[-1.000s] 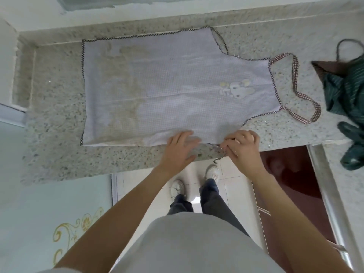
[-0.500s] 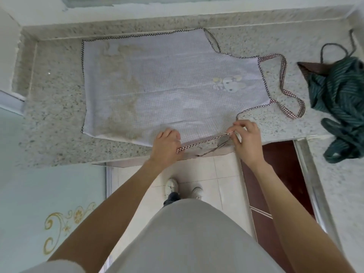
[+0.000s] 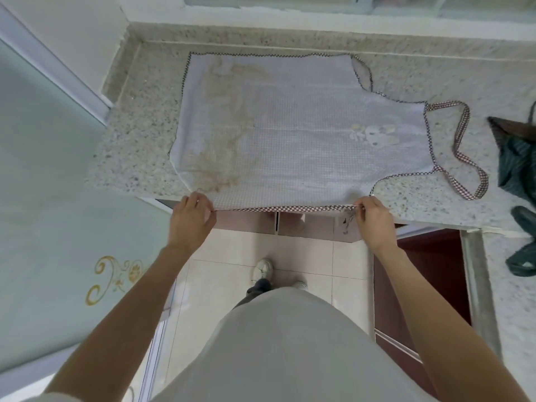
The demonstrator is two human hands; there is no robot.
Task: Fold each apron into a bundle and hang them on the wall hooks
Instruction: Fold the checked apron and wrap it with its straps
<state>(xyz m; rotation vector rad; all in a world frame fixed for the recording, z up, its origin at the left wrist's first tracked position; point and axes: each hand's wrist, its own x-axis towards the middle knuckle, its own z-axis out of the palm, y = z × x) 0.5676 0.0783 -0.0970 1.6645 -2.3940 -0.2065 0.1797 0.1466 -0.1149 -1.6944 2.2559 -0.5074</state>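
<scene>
The left hand [image 3: 190, 220] and the right hand [image 3: 374, 219] each have their grip pinched tight on one end of the checked tie strap [image 3: 284, 209], which is pulled out straight along the front edge of the worktop [image 3: 136, 146]. The pale apron [image 3: 290, 132] lies spread flat on that worktop and looks thin, light and floppy (it will likely sag or slide if held by only one corner), so edges and straps seem the best places to hold. Both arms reach forward, hands well apart, knuckles up.
</scene>
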